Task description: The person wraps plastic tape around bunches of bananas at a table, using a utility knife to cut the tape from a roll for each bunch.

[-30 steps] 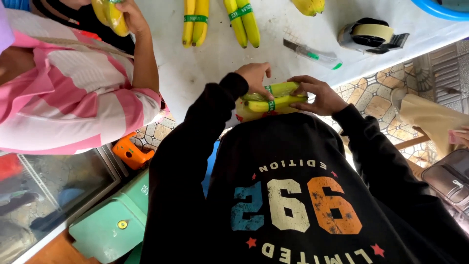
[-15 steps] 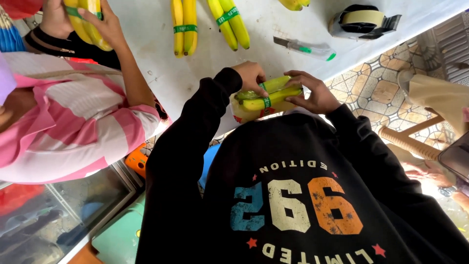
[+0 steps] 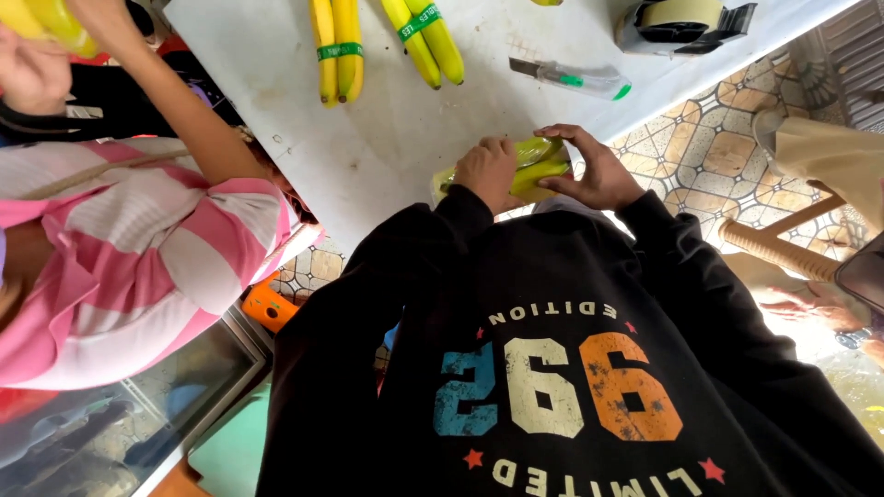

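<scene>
Both of my hands hold a small bunch of yellow bananas [image 3: 532, 164] at the near edge of a white table [image 3: 387, 156]. My left hand [image 3: 488, 171] covers the bunch's left end. My right hand [image 3: 589, 170] curls over its right end, fingers on top. The bunch seems wrapped in clear film. My black sleeves and printed black shirt fill the lower half of the view.
Two banana bunches with green bands [image 3: 336, 46] [image 3: 425, 35] lie farther back on the table. A knife with a green tip [image 3: 571, 78] and a tape dispenser [image 3: 686, 23] sit to the right. A person in a pink striped top [image 3: 138, 267] stands at left, holding bananas [image 3: 41, 23].
The view has shifted, and my hands with the bunch sit lower against the table edge. My left hand now covers more of the bunch. The neighbour's arm has moved up and left.
</scene>
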